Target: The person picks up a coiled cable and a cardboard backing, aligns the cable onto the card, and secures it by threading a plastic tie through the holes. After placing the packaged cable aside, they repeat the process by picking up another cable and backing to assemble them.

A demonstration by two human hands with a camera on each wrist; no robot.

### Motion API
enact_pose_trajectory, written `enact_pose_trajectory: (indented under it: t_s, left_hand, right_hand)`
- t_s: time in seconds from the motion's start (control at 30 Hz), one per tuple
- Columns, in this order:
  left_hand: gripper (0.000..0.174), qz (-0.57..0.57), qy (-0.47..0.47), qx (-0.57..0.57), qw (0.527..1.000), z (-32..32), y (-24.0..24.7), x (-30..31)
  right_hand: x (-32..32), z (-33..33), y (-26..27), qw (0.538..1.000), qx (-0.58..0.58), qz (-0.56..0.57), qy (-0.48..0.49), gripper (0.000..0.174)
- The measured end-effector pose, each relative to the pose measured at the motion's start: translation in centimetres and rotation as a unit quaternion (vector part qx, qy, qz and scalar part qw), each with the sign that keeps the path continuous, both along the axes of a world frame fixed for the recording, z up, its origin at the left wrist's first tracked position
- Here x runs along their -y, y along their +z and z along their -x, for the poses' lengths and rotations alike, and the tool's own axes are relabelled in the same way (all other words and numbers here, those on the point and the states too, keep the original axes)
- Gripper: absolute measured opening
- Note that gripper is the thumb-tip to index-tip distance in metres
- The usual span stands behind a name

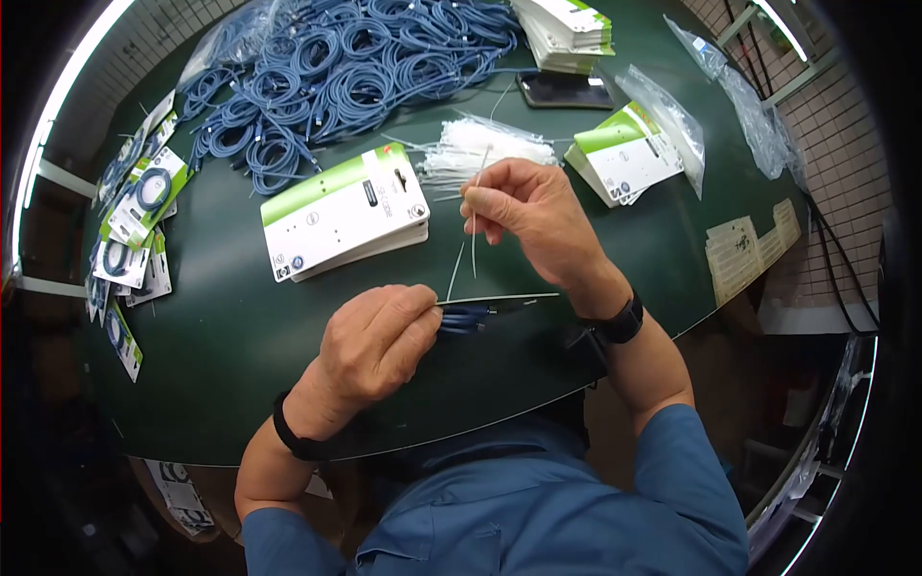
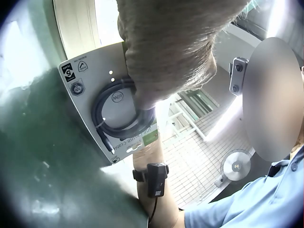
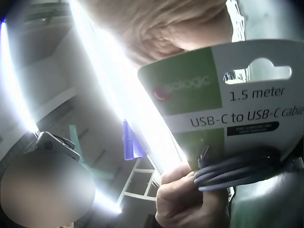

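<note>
The left hand [image 1: 379, 341] grips a card, seen edge-on [image 1: 509, 298] in the head view, with a coiled blue cable [image 1: 464, 320] against its underside. In the left wrist view the card's printed face [image 2: 78, 102] and the coil [image 2: 97, 111] show; "1.5 meter" is readable on the card [image 3: 256, 102] in the right wrist view. A thin white tie [image 1: 455, 274] rises from the card near the left fingertips. Above the card, the right hand [image 1: 523, 206] pinches another thin white tie [image 1: 473, 245] between thumb and forefinger, its lower end hanging free.
Behind the hands lie a stack of cards [image 1: 336, 216], a pile of white ties [image 1: 480, 149], more cards [image 1: 629, 154] and a phone [image 1: 565, 90]. Coiled blue cables [image 1: 355, 72] are heaped at the back. Carded cables [image 1: 144, 197] lie at the left, plastic bags [image 1: 735, 96] at the right.
</note>
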State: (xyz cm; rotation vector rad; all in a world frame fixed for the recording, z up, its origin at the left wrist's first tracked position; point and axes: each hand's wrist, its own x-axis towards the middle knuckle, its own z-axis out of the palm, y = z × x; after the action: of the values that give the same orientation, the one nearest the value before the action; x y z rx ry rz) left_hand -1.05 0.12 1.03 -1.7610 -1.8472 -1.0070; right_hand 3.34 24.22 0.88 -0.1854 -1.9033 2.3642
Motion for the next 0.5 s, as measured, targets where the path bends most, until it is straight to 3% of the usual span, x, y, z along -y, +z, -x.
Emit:
enact_pose_trajectory:
  t_s: [0.5]
  left_hand:
    - [0.019,0.007,0.005,0.021,1.000,0.3,-0.4,-0.6]
  right_hand:
    - [1.4,0.2,-1.2,0.997,0.038,-0.054,0.043,0.013]
